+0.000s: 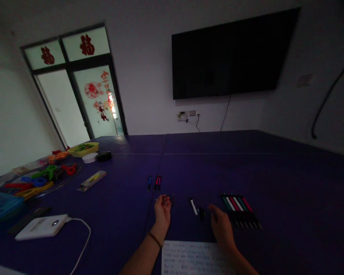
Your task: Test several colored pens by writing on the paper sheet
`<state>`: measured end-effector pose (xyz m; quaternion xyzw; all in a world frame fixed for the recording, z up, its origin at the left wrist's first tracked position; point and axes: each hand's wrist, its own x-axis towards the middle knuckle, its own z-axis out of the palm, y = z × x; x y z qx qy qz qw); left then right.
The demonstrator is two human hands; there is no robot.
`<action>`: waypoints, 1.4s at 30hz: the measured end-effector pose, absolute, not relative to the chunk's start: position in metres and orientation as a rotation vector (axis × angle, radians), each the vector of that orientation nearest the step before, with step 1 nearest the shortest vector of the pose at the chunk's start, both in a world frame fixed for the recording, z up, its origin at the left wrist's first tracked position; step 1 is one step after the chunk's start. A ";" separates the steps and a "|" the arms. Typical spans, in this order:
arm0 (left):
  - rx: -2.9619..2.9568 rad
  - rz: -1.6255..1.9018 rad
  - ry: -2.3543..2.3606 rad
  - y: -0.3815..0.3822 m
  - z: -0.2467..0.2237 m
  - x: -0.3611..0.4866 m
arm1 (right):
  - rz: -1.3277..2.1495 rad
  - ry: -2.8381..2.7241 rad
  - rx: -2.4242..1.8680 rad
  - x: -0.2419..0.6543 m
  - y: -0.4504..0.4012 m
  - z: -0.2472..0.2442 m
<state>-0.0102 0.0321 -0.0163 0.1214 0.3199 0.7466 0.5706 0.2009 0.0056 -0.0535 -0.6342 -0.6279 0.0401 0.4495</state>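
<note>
My left hand [163,210] is closed on a thin pen refill [171,195], whose ends stick out on both sides of the fingers. Just right of it, a white pen barrel [193,206] with a dark end lies on the purple table [126,221]. A small dark pen part [201,213] rests beside the barrel. My right hand [221,225] hovers or rests near that part, its forefinger stretched out and nothing visible in it; the other fingers are partly hidden. Close to its right side, several pens [240,210] with coloured barrels lie in a row.
Beyond my left hand lie a blue pen [149,183] and two reddish pens [157,183]. A handwritten sheet [195,258] lies between my forearms. On the left are a white power bank [41,227] with a cable, a narrow box [92,180], coloured clamps [46,173] and a yellow basket [83,152].
</note>
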 end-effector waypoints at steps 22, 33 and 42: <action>1.100 1.924 1.500 0.028 -0.014 -0.018 | 0.269 -1.509 -1.522 0.198 0.005 -0.051; 0.636 1.956 1.199 0.036 -0.021 -0.023 | 0.122 -1.601 -1.469 0.197 0.003 -0.049; 0.392 1.740 0.847 0.031 -0.022 -0.012 | 0.085 -1.979 -1.170 0.181 -0.013 -0.027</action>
